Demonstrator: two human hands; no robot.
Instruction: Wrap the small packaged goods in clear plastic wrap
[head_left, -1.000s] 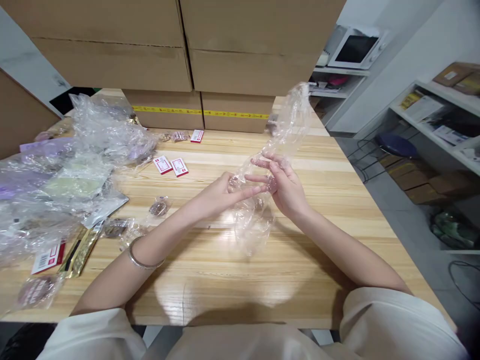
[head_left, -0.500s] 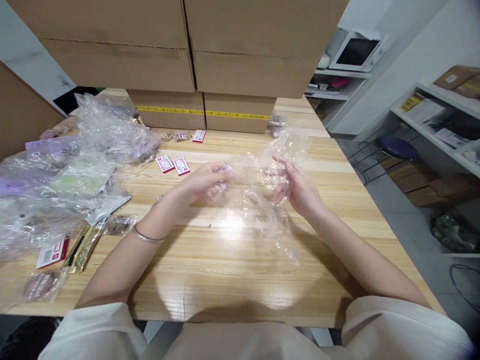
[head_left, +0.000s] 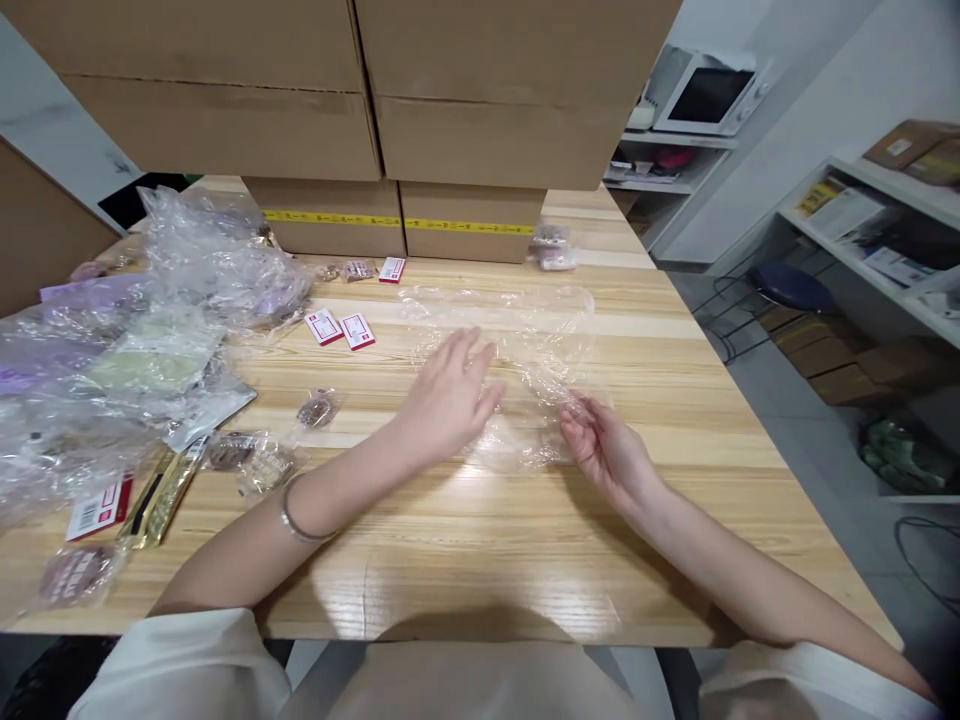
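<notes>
A clear plastic bag lies spread on the wooden table in front of me. My left hand is over its left part, palm down, fingers stretched and apart; whether it presses on the film I cannot tell. At the bag's near right edge, my right hand pinches the plastic between thumb and fingers. Left of my left hand sits a small wrapped brown piece. Two red-and-white cards lie beyond it, side by side.
A heap of clear plastic packaging covers the table's left side. Small wrapped packets and a gold packet lie near it. Cardboard boxes stack up at the back. Small packets sit by their right corner.
The bag has come down from between my hands and now lies flatter on the table. My left hand has opened and moved over it; my right hand has moved lower.
</notes>
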